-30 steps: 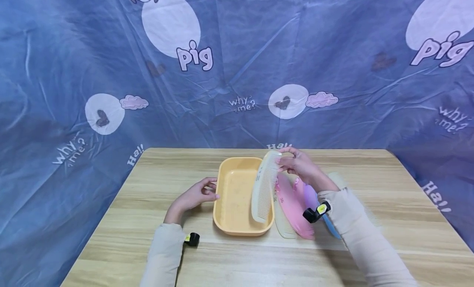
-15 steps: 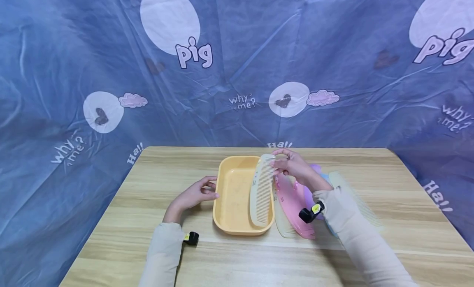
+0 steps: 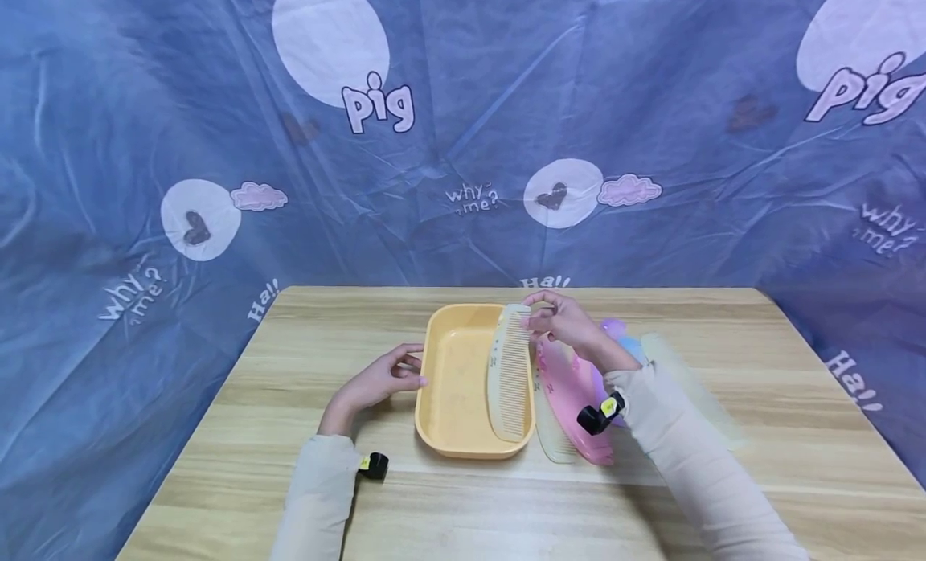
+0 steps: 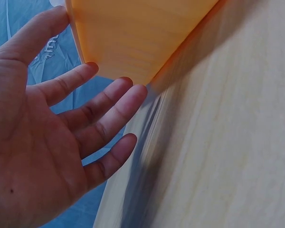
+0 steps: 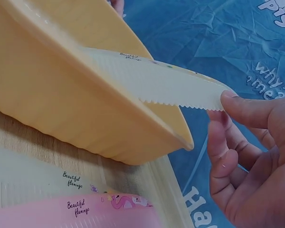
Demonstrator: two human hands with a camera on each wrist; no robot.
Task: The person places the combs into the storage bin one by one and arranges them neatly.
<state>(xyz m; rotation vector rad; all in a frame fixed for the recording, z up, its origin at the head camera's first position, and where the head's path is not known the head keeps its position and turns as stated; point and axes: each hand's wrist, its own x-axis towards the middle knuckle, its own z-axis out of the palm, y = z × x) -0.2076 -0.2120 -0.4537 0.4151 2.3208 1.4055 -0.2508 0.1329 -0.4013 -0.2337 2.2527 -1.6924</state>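
Cream comb (image 3: 509, 372) now lower in yellow tray (image 3: 443, 348), right hand (image 3: 560, 320) grip pinching its tip.

You're looking at a pink comb (image 3: 575, 400), a clear comb (image 3: 553, 440) and a purple comb (image 3: 613, 329) lying on the wooden table (image 3: 760, 464), blue printed sheet (image 3: 651, 103) hanging behind.

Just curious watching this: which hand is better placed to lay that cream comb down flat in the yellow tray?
The right hand, probably: it already pinches the far end of the cream comb, which leans into the yellow tray. The left hand only touches the tray's outer left wall.
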